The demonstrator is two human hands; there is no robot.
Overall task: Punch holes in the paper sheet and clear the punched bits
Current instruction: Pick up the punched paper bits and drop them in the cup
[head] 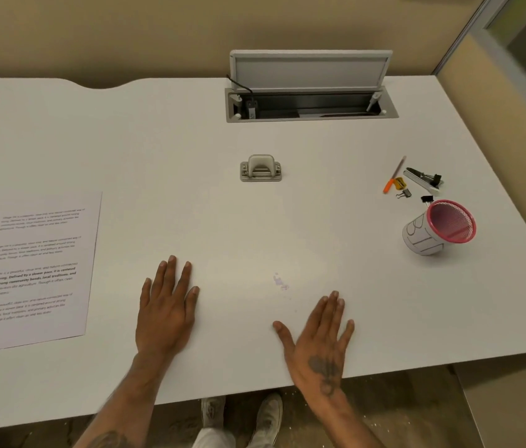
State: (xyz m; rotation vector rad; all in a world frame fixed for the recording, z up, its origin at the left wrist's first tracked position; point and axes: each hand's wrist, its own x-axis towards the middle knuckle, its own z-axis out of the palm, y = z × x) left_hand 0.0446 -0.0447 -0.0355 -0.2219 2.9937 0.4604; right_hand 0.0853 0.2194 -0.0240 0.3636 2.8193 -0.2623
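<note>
Both hands, left hand (166, 307) and right hand (319, 341), flat, fingers spread, empty. Paper sheet (33, 270) far left of hole punch (260, 168); risk: skewed feed, off-margin holes.

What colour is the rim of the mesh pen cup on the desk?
Pink, on the mesh pen cup with a white paper wrap; head view.

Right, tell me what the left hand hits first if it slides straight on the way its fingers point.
Likely nothing close: the left hand lies flat, fingers pointing up the desk and slightly right. That line looks bare, passing left of the punch, though depth is hard to judge.
</note>
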